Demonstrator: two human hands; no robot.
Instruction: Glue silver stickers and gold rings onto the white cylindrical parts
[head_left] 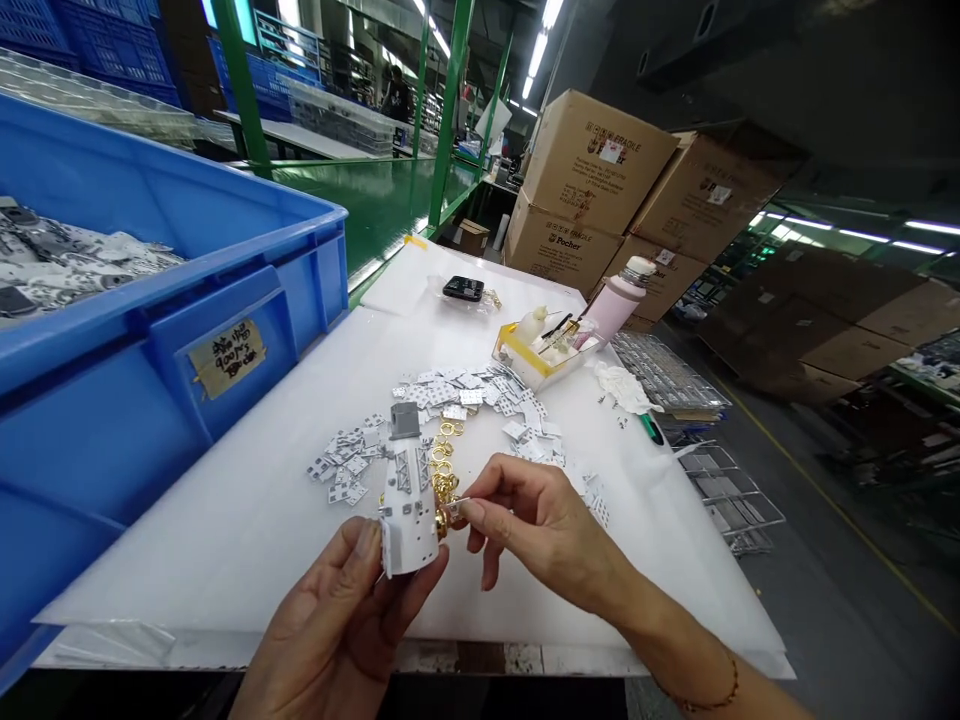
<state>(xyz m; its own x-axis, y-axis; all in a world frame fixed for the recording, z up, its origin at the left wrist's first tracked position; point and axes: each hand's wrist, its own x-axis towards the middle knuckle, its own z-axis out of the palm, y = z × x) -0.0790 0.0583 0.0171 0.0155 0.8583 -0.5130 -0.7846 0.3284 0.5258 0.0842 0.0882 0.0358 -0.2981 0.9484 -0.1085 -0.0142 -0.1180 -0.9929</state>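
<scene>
My left hand [345, 600] grips a white curved model part [411, 535] with a grey block at its top and small grey details on its face. At the part's right side, my right hand [540, 520] pinches a small white piece [454, 507] between thumb and forefinger, close to a gold fitting. Beyond the part lie several gold rings [444, 450] in a line. Small white perforated plates [480, 388] spread in an arc behind them, and a second pile of plates [351, 460] lies to the left.
On the left stands a large blue bin [247, 250] of grey and white parts. A yellow-edged tray [536, 362] of bottles and tools sits at the back right, near a pink flask [615, 305]. A black device [463, 289] lies further back. Cardboard boxes [592, 170] are stacked behind.
</scene>
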